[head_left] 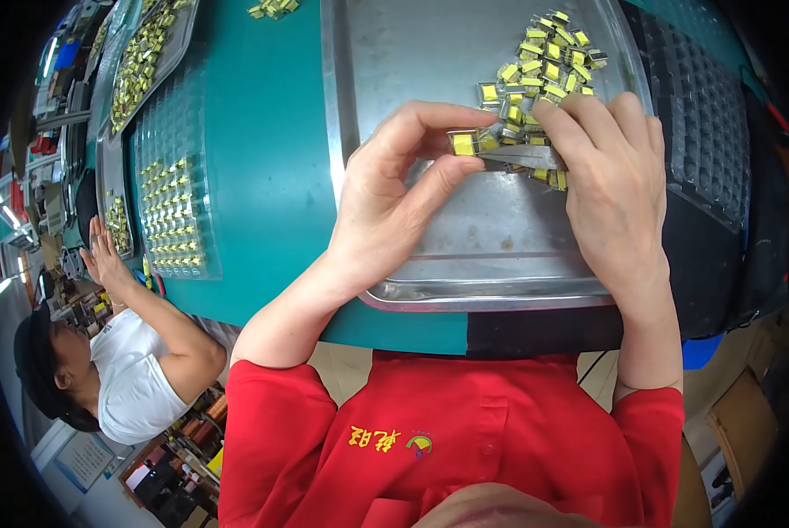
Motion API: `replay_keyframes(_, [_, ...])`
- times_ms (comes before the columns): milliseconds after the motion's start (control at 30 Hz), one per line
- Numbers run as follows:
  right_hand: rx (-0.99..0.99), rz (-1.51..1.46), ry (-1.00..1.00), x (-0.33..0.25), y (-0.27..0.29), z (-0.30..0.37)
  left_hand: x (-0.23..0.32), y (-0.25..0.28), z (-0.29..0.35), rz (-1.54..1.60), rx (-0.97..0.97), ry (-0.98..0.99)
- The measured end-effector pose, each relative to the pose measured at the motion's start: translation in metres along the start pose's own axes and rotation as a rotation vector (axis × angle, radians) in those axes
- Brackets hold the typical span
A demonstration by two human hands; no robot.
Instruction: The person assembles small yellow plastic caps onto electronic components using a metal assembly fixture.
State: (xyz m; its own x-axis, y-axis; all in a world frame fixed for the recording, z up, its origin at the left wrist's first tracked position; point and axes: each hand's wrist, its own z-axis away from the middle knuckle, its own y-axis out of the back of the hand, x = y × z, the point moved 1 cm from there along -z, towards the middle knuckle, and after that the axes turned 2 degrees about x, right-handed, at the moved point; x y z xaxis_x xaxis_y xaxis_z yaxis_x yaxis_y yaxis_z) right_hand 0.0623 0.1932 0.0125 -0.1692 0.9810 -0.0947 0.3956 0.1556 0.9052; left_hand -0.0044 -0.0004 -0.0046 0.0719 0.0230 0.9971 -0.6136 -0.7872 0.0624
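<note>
Currently, one small yellow-and-metal component (pixel 464 144) sits pinched between thumb and forefinger of the left hand (pixel 381 198), above a metal tray (pixel 518 239). Gripped in the right hand (pixel 613 176), a pointed metal tool (pixel 528 157) aims its tip at that piece; whether it touches cannot be told. Just beyond, a loose pile of similar components (pixel 548 62) lies in the tray, partly hidden by the fingers and tool. Around this is a green surface (pixel 267 176), with a clear moulded tray (pixel 211 211) holding rows of yellow pieces to the left and another moulded tray (pixel 702 123) to the right. Farther left, a co-worker in white (pixel 139 383) raises a hand.
</note>
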Motion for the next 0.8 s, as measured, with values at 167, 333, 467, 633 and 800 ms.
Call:
replay_keyframes(167, [-0.013, -0.006, 0.044, 0.007, -0.003, -0.002, -0.004, 0.0, 0.0, -0.046, -0.017, -0.01])
replay_keyframes(333, [-0.002, 0.044, 0.083, 0.016, -0.003, -0.005, -0.005, -0.002, 0.0, -0.004, 0.042, 0.007])
replay_keyframes(467, [0.016, 0.017, 0.058, 0.022, -0.002, -0.007, -0.002, 0.003, -0.001, 0.001, -0.013, 0.014])
replay_keyframes(633, [0.023, -0.086, 0.028, 0.02, -0.005, -0.004, 0.0, 0.001, -0.001, 0.077, -0.004, 0.055])
replay_keyframes(800, [0.025, -0.121, 0.001, 0.02, -0.004, -0.003, 0.005, -0.002, 0.0, 0.158, 0.008, 0.101])
